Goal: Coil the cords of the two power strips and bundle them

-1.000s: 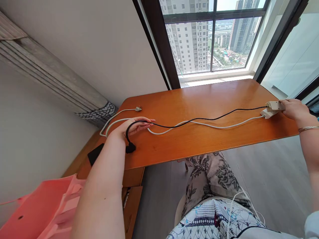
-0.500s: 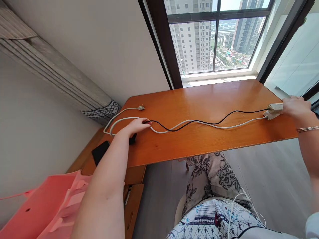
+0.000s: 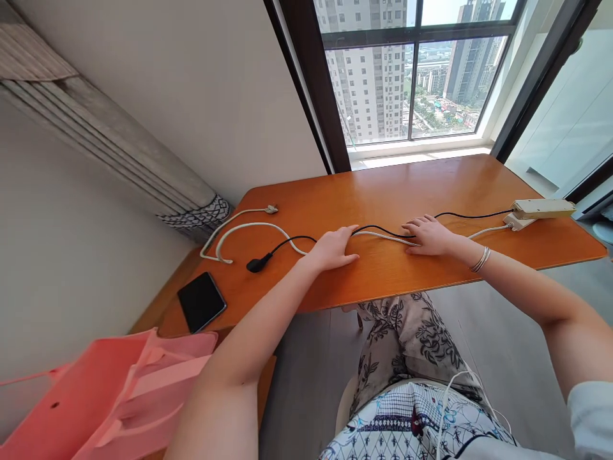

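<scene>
My left hand (image 3: 331, 249) lies across the black cord (image 3: 380, 227) and the white cord (image 3: 249, 225), its thumb apart from the fingers. To its right, my right hand (image 3: 431, 236) rests flat over the same two cords with its fingers spread. A black plug (image 3: 259, 262) ends the black cord on the left side of the desk. Behind it lies a white plug (image 3: 271, 209). At the right, a cream power strip (image 3: 543, 207) sits partly on top of a white power strip (image 3: 518, 223), with the black cord running to the upper one.
The orange-brown wooden desk (image 3: 297, 191) stands below a window (image 3: 416, 76). A dark tablet-like device (image 3: 202, 302) lies at the desk's left. Beside that is a pink container (image 3: 110, 390). A tied curtain (image 3: 143, 160) hangs at the left wall.
My left hand has moved right along the cords, uncovering the black plug and the dark device. My right hand has left the power strips and come left onto the cords.
</scene>
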Demonstrator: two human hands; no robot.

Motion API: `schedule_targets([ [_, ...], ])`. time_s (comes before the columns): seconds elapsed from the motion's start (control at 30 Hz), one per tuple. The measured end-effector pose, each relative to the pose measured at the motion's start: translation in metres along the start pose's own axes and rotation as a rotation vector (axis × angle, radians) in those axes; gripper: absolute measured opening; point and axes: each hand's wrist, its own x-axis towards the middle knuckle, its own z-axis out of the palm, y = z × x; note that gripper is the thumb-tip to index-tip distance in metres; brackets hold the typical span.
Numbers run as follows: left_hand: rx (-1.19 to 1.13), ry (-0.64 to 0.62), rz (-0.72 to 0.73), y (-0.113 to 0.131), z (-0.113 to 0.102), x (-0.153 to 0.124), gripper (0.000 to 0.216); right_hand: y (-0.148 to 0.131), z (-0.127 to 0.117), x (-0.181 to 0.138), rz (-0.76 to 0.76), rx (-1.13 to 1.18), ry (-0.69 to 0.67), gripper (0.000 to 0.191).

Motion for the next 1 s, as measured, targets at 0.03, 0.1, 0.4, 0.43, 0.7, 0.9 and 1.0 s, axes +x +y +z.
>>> schedule_targets([
  [0.03, 0.040, -0.021, -0.020, 0.003, 0.004, -0.001, 0.073, -0.007, 0.003, 0.004, 0.008, -0.010, -0.030, 0.062],
  [0.1, 0.079, -0.036, -0.062, 0.002, 0.009, -0.003, 0.064, -0.017, 0.006, 0.010, 0.044, -0.032, -0.065, 0.054],
  [0.4, -0.217, 0.216, -0.035, -0.017, -0.007, -0.002, 0.029, -0.033, -0.009, 0.011, 0.124, -0.129, -0.160, 0.030],
  [0.43, -0.288, 0.263, -0.031, -0.017, -0.011, -0.002, 0.029, -0.031, -0.016, 0.010, 0.141, -0.088, -0.158, 0.028],
  [0.7, -0.677, 0.495, -0.120, -0.012, -0.029, 0.011, 0.033, -0.012, -0.098, 0.016, 0.247, 0.683, 0.235, 0.018],
  [0.9, -0.927, 0.482, -0.133, -0.009, -0.018, 0.031, 0.027, -0.014, -0.161, 0.041, 0.127, 1.121, 0.640, 0.042],
  [1.0, -0.863, 0.435, -0.136, -0.010, -0.012, 0.035, 0.028, -0.018, -0.198, 0.051, 0.080, 1.317, 0.795, 0.045],
])
